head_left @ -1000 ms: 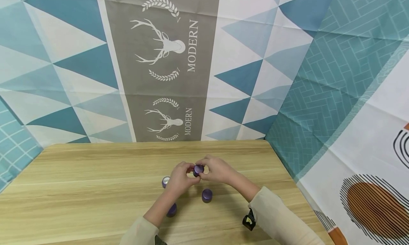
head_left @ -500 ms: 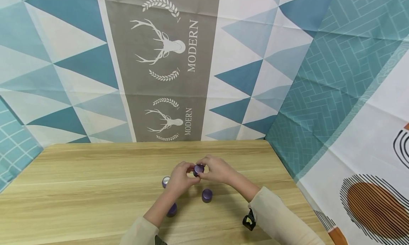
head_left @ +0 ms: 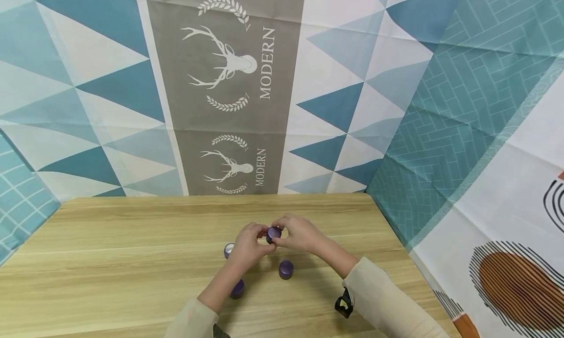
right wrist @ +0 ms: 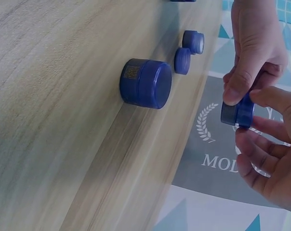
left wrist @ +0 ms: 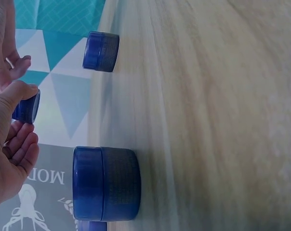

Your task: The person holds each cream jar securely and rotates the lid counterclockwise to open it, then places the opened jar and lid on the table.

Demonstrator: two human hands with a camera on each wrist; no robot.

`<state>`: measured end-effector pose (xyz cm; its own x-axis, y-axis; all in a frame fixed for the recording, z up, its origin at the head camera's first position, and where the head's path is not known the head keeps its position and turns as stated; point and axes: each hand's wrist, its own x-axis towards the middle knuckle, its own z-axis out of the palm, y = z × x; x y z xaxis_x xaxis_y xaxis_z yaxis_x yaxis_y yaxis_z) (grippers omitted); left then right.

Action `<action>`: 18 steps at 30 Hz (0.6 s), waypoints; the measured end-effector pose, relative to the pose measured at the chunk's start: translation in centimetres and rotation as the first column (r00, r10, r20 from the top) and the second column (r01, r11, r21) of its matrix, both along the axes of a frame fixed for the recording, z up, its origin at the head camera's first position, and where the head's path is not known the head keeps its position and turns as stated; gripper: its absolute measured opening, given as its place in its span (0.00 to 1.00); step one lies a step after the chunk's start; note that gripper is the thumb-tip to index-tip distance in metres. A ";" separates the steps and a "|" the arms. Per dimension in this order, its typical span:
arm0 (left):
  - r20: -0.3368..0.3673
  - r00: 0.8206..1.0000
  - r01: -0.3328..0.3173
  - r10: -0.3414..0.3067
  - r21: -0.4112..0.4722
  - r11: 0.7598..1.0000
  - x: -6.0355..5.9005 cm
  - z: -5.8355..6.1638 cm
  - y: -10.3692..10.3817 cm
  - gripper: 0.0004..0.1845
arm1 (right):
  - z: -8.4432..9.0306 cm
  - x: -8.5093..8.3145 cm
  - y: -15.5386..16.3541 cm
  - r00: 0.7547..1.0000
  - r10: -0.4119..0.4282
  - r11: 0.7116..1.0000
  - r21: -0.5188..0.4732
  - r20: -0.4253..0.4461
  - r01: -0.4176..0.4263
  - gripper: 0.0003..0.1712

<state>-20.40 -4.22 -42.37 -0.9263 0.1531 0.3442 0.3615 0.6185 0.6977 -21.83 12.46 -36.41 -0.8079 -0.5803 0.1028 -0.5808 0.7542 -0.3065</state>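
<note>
Both hands meet above the middle of the wooden table [head_left: 110, 259], the left hand [head_left: 247, 247] and right hand [head_left: 299, 234] pinching one small purple jar [head_left: 273, 234] between curled fingertips. Three more purple jars stand on the table: one [head_left: 286, 269] just below the hands, one [head_left: 228, 250] beside the left hand, one [head_left: 237, 289] by the left forearm.

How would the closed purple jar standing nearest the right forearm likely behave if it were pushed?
The purple jar is squat and stands on its flat base, so it would probably slide, not tip. It looks like rigid plastic, likely light. The wooden table looks smooth.
</note>
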 end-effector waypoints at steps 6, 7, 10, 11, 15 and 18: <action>-0.017 1.000 0.008 -0.008 -0.011 1.000 -0.1 -0.1 0.0 0.16 | -0.1 -0.1 0.0 0.999 0.033 0.999 0.025 -0.005 -0.033 0.22; -0.010 1.000 0.005 -0.005 -0.007 1.000 -0.1 -0.1 0.0 0.17 | -0.1 -0.1 0.1 1.000 0.030 0.999 0.023 -0.001 -0.030 0.22; -0.004 1.000 0.002 -0.002 -0.008 1.000 -0.1 -0.1 0.0 0.17 | -0.3 -0.1 0.1 1.000 0.002 1.000 0.013 0.003 -0.002 0.24; -0.002 1.000 -0.001 0.001 -0.010 1.000 -0.1 -0.1 0.0 0.17 | -0.3 -0.1 0.1 1.000 -0.009 1.000 0.009 0.001 0.009 0.24; 0.005 1.000 -0.004 0.004 -0.011 1.000 -0.1 0.0 0.1 0.18 | -0.4 -0.1 0.1 0.999 -0.042 0.999 0.000 -0.005 0.042 0.24; 0.010 1.000 -0.003 0.003 -0.002 1.000 0.0 0.0 0.1 0.18 | -0.4 -0.2 0.1 0.999 -0.036 0.999 0.002 -0.007 0.036 0.22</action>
<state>-20.41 -4.10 -42.35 -0.9302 0.1513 0.3344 0.3527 0.6207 0.7003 -22.00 12.61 -36.84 -0.8275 -0.5511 0.1072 -0.5553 0.7753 -0.3010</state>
